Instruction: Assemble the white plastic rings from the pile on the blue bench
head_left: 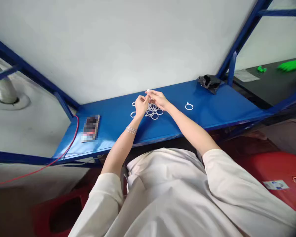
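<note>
My left hand (141,104) and my right hand (158,99) meet above the blue table, both with fingers closed in a pinch. Between the fingertips pokes out a small white knob (148,90), like those on the rings below. It looks like part of a white ring, the rest of which my fingers hide. Under and around the hands lies a loose pile of thin white rings (154,116), several of them overlapping. One more white ring (189,106) with a small knob lies apart, to the right.
On the blue tabletop (113,121), a blurred-out phone-like object (90,128) lies left and a crumpled black plastic bag (209,83) back right. A red cable (75,133) crosses the left edge. Blue frame bars flank the pale wall. Red stools (273,164) stand below.
</note>
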A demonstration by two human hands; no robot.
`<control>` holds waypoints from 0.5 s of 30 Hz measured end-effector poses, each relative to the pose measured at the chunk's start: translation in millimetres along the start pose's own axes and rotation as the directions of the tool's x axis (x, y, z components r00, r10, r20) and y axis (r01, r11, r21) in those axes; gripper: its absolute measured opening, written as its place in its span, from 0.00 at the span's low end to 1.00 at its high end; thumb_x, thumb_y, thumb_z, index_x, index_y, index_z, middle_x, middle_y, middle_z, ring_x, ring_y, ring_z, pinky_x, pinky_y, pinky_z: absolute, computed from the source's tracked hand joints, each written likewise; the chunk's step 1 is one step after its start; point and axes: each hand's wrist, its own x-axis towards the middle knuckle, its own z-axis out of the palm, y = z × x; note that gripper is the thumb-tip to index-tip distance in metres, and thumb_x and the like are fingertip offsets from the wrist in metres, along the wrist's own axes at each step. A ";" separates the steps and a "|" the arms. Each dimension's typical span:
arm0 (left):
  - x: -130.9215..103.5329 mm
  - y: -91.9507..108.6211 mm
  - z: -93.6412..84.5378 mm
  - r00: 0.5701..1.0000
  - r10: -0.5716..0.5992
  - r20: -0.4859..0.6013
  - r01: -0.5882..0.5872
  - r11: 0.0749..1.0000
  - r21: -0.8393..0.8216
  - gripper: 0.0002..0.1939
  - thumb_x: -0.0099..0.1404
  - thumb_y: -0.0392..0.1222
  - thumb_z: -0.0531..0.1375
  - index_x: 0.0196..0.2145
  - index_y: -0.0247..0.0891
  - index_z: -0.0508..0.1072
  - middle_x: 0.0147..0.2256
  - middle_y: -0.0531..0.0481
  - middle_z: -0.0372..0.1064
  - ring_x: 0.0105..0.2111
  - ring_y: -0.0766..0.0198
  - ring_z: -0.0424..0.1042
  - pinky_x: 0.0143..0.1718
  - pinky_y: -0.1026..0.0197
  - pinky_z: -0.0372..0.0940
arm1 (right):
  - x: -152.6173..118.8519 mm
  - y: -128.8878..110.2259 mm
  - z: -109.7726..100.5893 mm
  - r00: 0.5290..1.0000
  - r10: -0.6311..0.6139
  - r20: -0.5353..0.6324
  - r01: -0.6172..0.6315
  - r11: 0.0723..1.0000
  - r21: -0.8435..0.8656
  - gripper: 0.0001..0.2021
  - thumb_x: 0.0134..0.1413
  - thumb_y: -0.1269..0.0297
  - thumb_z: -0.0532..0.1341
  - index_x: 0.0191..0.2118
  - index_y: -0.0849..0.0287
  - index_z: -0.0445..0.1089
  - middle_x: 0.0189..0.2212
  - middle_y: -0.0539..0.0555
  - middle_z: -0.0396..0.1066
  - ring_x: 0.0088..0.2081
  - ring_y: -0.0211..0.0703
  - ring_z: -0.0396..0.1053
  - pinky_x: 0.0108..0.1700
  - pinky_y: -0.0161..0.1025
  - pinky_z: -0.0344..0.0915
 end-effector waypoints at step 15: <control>-11.6 -10.7 9.3 0.854 0.214 0.475 -0.297 0.949 0.107 0.19 0.67 0.43 0.70 0.24 0.42 0.66 0.20 0.56 0.65 0.23 0.66 0.61 0.30 0.58 0.56 | 0.4 -13.4 -4.2 0.926 0.105 -0.362 -0.085 0.994 0.071 0.18 0.80 0.61 0.56 0.33 0.57 0.69 0.24 0.50 0.70 0.21 0.34 0.59 0.22 0.29 0.55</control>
